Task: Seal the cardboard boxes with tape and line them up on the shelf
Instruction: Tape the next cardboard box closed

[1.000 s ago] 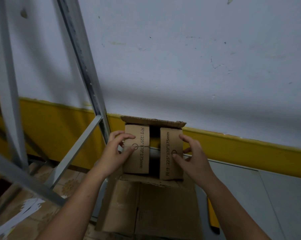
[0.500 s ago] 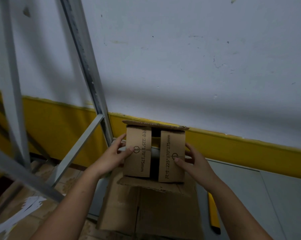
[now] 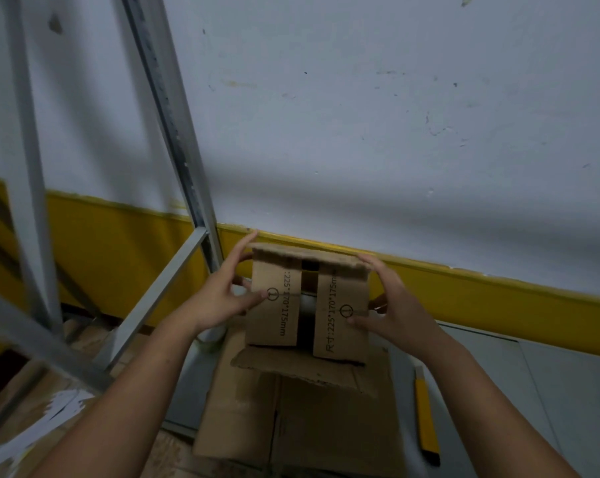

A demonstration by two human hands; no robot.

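The small brown cardboard box (image 3: 274, 326) is held just above the larger flat cardboard box (image 3: 291, 426). The left hand (image 3: 222, 294) and right hand (image 3: 398, 312) each clasp one side, thumb pressed on a printed flap. This probably keeps the flaps down for taping, though a dark gap separates them.

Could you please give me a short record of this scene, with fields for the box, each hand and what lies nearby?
Box: cardboard box, held in both hands, two printed flaps facing the camera, dark gap between them
Tape: none visible on the flaps
Left: left hand grips the box's left side, thumb on its flap
Right: right hand grips the right side, thumb on its flap
Below: flat cardboard
Nearby: yellow cutter on the grey surface at right; metal frame at left
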